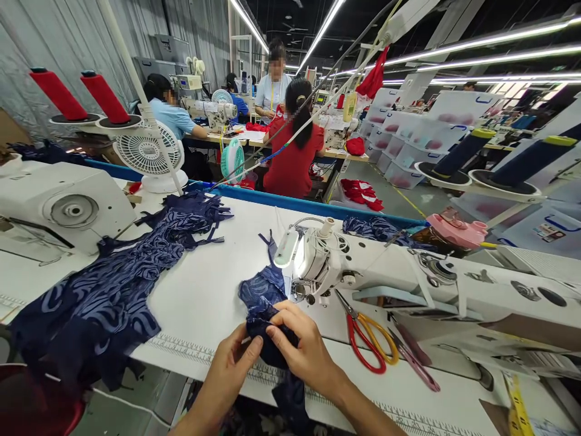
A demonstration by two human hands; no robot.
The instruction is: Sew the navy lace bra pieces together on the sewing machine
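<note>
A navy patterned fabric piece (263, 290) lies at the front of the sewing machine (318, 260), its upper part close to the needle area. My left hand (233, 360) pinches its left edge between thumb and fingers. From the other side my right hand (299, 342) grips the same fabric, thumb and fingertips pressed together on it. Part of the cloth hangs over the table's front edge below my hands. To the right of my right hand lie scissors (370, 342) with one red and one yellow handle.
A long heap of navy garment pieces (118, 278) covers the table's left side. Pink-handled tweezers (417, 363) lie under the machine arm. A second machine (63, 206) and a white fan (149, 151) stand left. Co-workers sit beyond the blue edge (290, 203). A measuring tape (517, 406) is front right.
</note>
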